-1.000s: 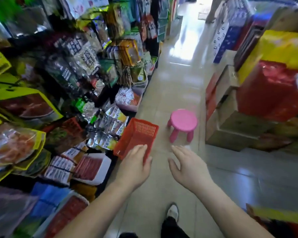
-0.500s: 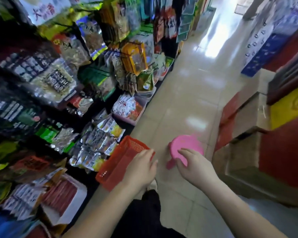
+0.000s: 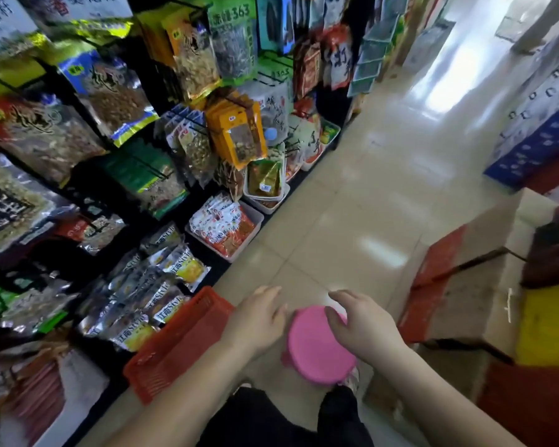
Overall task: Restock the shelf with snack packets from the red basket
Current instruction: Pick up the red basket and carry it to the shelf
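Observation:
The red basket (image 3: 178,343) stands on the floor against the foot of the shelf (image 3: 88,195), tipped on its side; its inside is hidden from me. Silver and yellow snack packets (image 3: 162,285) lie stacked on the lowest shelf just left of it. My left hand (image 3: 259,317) hovers with relaxed fingers over the basket's right end and holds nothing. My right hand (image 3: 362,324) reaches over the pink stool (image 3: 317,346), fingers loosely spread above its round seat; whether it touches the seat I cannot tell.
Hanging snack bags fill the shelf on the left. White trays of packets (image 3: 226,227) sit on the floor further along. Stacked cardboard and red boxes (image 3: 465,291) line the right side. The tiled aisle (image 3: 368,195) runs between them. My dark trouser legs are at the bottom.
I have stepped forward along the aisle. The basket and pink stool are now much closer, right under my hands; my right hand has come over the stool's seat.

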Available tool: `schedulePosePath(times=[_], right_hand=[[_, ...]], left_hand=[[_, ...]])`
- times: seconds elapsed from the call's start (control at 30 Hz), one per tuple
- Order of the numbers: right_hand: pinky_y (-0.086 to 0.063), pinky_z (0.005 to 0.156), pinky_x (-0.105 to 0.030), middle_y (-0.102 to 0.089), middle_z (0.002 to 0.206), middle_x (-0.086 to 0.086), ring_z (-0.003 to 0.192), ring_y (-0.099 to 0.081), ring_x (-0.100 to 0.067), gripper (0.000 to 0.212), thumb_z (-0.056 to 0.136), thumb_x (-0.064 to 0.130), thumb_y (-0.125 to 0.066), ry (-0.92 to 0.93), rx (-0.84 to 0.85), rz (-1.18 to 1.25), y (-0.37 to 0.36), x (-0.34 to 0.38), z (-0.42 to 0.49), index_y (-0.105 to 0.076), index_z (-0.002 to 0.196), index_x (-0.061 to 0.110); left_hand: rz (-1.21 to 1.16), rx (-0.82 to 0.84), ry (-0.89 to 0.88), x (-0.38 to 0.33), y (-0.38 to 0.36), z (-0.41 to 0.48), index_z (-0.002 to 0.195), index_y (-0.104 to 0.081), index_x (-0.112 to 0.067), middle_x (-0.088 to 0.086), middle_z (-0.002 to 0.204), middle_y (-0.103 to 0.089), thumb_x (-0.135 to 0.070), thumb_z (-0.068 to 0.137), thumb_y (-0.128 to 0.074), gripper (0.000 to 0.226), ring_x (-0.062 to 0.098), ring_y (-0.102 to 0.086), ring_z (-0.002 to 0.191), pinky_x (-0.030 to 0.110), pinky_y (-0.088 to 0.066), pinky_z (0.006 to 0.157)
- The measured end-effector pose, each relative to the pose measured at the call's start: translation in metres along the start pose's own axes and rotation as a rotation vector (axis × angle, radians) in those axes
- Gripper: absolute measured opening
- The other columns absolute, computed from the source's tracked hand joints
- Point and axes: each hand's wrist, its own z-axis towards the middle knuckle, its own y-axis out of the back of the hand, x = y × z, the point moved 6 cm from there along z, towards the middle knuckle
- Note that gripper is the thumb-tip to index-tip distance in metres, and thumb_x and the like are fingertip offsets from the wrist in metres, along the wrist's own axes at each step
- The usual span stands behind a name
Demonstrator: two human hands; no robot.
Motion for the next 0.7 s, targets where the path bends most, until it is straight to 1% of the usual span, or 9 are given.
schedulePosePath(times=[0.13,0.27,0.37,0.47,0.6,0.7], right_hand=[[-0.050,0.091,-0.031,-0.062,0.141,0.012,0.127,-0.059,-0.015,0.044,0.104,0.045,-0.050,0.111,0.100,-0.044,0.016,-0.047,0.051,-0.061,0.143,0.028],[-0.050,0.090,-0.029,-0.062,0.141,0.012,0.126,-0.059,-0.015,0.044,0.105,0.045,-0.048,0.233,0.225,-0.129,0.020,-0.059,0.093,-0.059,0.144,0.028],[-0.052,0.094,-0.032,-0.060,0.144,0.010,0.130,-0.056,-0.016,0.044,0.105,0.044,-0.047,0.325,0.285,-0.171,0.017,-0.039,0.119,-0.057,0.145,0.029],[-0.051,0.094,-0.031,-0.058,0.145,0.012,0.134,-0.052,-0.014,0.044,0.106,0.044,-0.045,0.395,0.328,-0.216,0.009,-0.005,0.141,-0.055,0.147,0.031],[-0.051,0.095,-0.031,-0.056,0.145,0.013,0.136,-0.050,-0.013,0.045,0.106,0.044,-0.044,0.452,0.365,-0.307,-0.005,0.044,0.169,-0.053,0.148,0.032],[-0.052,0.099,-0.036,-0.056,0.147,0.011,0.138,-0.048,-0.013,0.045,0.106,0.045,-0.045,0.476,0.385,-0.322,-0.009,0.087,0.190,-0.054,0.148,0.032]], left_hand=[[-0.112,-0.106,0.162,-0.021,-0.014,0.030,0.145,-0.057,-0.012,0.005,0.144,-0.058,-0.035,0.102,-0.057,0.049,0.022,-0.056,0.132,0.032,-0.043,0.110],[-0.202,-0.171,0.301,-0.032,-0.020,0.042,0.144,-0.059,-0.013,0.006,0.141,-0.060,-0.035,0.100,-0.060,0.048,0.023,-0.057,0.130,0.033,-0.044,0.109],[-0.244,-0.220,0.368,-0.028,-0.010,0.044,0.145,-0.057,-0.014,0.005,0.144,-0.058,-0.036,0.101,-0.058,0.049,0.022,-0.055,0.131,0.034,-0.044,0.109],[-0.239,-0.267,0.392,-0.008,0.009,0.047,0.145,-0.055,-0.015,0.003,0.146,-0.057,-0.038,0.102,-0.055,0.049,0.021,-0.053,0.133,0.034,-0.044,0.109],[-0.238,-0.316,0.412,0.036,0.038,0.046,0.139,-0.059,-0.014,0.005,0.140,-0.060,-0.035,0.102,-0.056,0.043,0.024,-0.056,0.129,0.035,-0.046,0.104],[-0.241,-0.324,0.433,0.068,0.058,0.037,0.137,-0.060,-0.014,0.005,0.137,-0.062,-0.034,0.101,-0.056,0.042,0.025,-0.058,0.126,0.036,-0.047,0.101]])
